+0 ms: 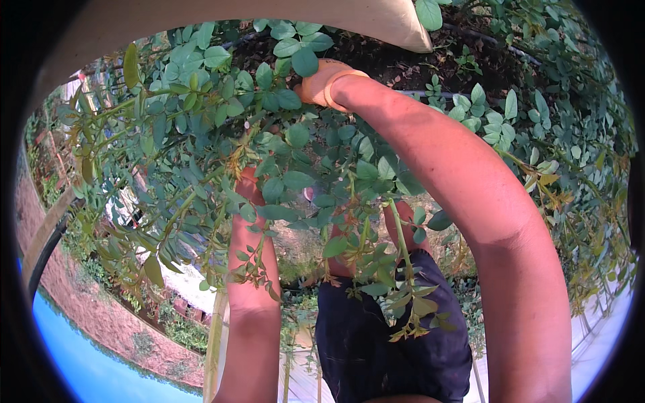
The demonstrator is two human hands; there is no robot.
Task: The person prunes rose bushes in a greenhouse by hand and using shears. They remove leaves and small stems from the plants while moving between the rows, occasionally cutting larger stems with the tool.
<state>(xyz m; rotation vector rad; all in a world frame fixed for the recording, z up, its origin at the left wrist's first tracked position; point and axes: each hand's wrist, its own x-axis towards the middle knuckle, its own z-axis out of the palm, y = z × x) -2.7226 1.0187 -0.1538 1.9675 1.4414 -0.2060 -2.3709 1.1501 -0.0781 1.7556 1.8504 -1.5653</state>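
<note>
Leafy shoots of a rose bush [297, 179] spread in front of me and cover much of both hands. My right hand [318, 83], in an orange knit glove, reaches in at the far side of the foliage, close to the soil. Leaves hide its fingers, so what they hold does not show. Lower on the left, my left hand [248, 174] goes up behind the leaves, with only a bit of orange at the wrist visible. A thick green stem [400, 229] with reddish young leaves leans toward me between my arms.
A beige brim [302, 10] crosses the top of the view. Dark soil [373, 60] with dry leaves and a thin grey pipe [484, 38] lies beyond the bush. More foliage [569, 131] stands at right. A pale post [215, 337] rises beside my left forearm.
</note>
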